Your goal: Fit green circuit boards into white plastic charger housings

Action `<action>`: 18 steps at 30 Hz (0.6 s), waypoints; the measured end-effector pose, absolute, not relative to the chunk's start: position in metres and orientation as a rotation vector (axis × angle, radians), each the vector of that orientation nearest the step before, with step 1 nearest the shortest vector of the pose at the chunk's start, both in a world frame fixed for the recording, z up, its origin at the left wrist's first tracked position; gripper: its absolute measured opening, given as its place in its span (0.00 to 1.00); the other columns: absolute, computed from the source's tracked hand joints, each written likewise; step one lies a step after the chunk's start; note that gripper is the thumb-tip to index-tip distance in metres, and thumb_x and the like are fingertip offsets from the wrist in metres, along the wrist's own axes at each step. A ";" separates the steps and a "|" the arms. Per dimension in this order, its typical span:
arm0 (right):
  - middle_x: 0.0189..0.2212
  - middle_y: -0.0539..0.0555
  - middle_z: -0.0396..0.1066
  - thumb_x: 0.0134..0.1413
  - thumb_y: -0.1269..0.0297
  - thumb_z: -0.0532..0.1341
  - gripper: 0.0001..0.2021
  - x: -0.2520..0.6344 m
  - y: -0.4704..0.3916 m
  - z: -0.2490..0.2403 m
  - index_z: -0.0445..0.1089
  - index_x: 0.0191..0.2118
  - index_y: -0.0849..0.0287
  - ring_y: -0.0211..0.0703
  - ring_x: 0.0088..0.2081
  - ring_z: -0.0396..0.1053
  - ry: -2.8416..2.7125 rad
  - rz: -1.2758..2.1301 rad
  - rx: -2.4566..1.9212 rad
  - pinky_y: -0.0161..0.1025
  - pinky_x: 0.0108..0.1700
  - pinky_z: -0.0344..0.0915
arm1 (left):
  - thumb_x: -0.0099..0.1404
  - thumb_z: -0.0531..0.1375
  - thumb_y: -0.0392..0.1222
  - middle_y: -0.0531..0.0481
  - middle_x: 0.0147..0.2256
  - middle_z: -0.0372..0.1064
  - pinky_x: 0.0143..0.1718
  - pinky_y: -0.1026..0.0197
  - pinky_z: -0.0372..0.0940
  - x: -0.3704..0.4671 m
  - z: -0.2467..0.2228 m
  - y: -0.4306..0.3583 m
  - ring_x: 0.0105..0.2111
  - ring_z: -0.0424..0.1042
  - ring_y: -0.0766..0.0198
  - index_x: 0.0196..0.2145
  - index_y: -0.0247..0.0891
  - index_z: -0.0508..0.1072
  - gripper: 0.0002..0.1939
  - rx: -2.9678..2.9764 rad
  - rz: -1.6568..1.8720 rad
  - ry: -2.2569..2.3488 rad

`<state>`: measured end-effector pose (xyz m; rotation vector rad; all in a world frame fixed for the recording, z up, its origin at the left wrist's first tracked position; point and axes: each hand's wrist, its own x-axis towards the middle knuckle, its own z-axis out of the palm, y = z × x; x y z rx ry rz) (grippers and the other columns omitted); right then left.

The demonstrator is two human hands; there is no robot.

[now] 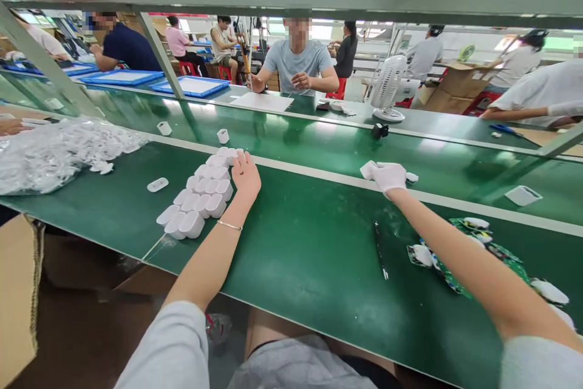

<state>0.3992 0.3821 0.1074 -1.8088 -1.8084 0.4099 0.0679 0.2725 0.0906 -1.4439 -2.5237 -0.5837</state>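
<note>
My left hand [246,175], bare with a bracelet at the wrist, rests at the far end of a block of white plastic casings [200,202] standing in close rows. Its fingers are stretched out and touch the end casings. My right hand [390,178] wears a white glove and is closed on a white casing [368,170] over the pale line on the bench. Behind that hand a small white and dark part [412,178] shows, partly hidden. A black tweezer-like tool [381,249] lies nearer me.
Green circuit boards with white parts [505,258] lie under my right forearm. A plastic bag of white parts [68,155] sits at left, near a loose oval cover [157,184]. Single casings [523,195] stand on the far strip. A person [298,64] sits opposite, beside a fan [388,88].
</note>
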 end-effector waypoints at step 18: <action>0.37 0.65 0.73 0.48 0.67 0.60 0.11 0.446 0.419 0.132 0.75 0.36 0.65 0.53 0.45 0.69 -2.059 0.284 -2.197 0.42 0.45 0.63 | 0.64 0.50 0.43 0.29 0.48 0.59 0.45 0.45 0.65 0.042 0.080 0.288 0.43 0.69 0.44 0.56 0.26 0.61 0.25 -1.535 -0.776 -2.540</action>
